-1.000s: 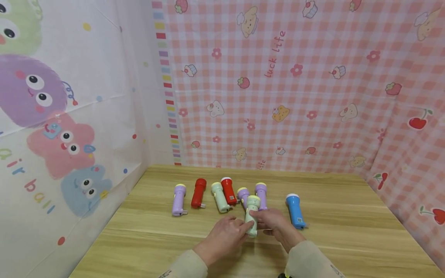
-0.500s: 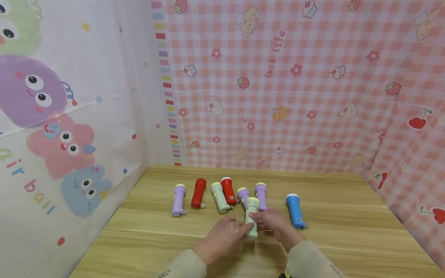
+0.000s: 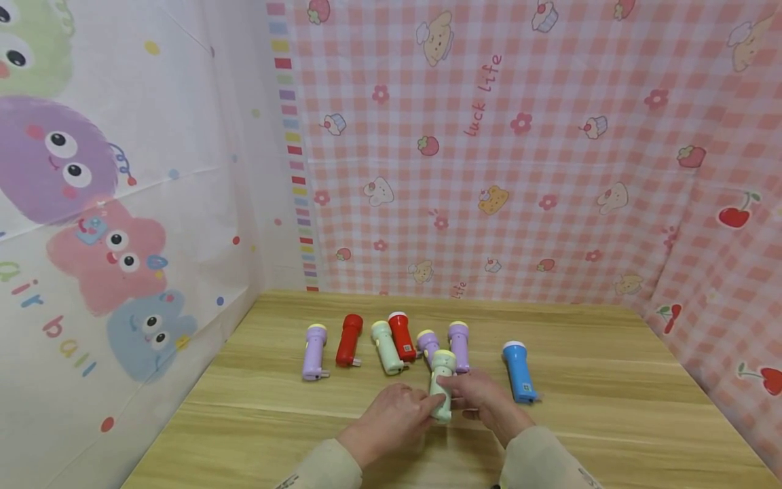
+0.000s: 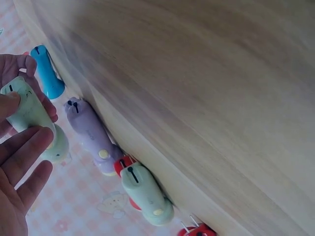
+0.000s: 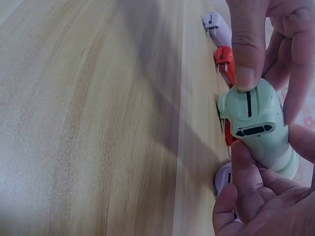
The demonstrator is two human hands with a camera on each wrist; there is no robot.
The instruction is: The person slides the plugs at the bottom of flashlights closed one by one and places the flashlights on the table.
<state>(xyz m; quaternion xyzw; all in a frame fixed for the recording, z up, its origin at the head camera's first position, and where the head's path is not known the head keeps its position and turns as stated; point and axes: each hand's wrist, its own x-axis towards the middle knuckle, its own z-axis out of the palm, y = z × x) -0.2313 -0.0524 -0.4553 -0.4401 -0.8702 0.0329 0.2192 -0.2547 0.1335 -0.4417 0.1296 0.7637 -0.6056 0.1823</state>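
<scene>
A pale green flashlight (image 3: 442, 392) is held by both hands above the front middle of the table. My right hand (image 3: 487, 401) grips its body from the right, thumb along the upper side. From the left, my left hand (image 3: 394, 415) pinches its tail end, the thumb lying beside a dark slot in the right wrist view. That view faces the flashlight's tail (image 5: 253, 115), where a dark recess shows and no prongs stick out. Just behind it lie two purple flashlights (image 3: 459, 345), one partly covered by the held one.
Left of centre on the wooden table (image 3: 275, 428) lie a purple flashlight (image 3: 315, 352), a red one (image 3: 349, 339), a green one (image 3: 387, 348) and another red one (image 3: 400, 335). A blue flashlight (image 3: 518, 372) lies to the right. Several have plug prongs sticking out. Patterned cloths (image 3: 489, 170) enclose the table.
The held green flashlight has sunk slightly toward the person, its head a little lower in view. Both hands keep their hold; the other flashlights have not moved.
</scene>
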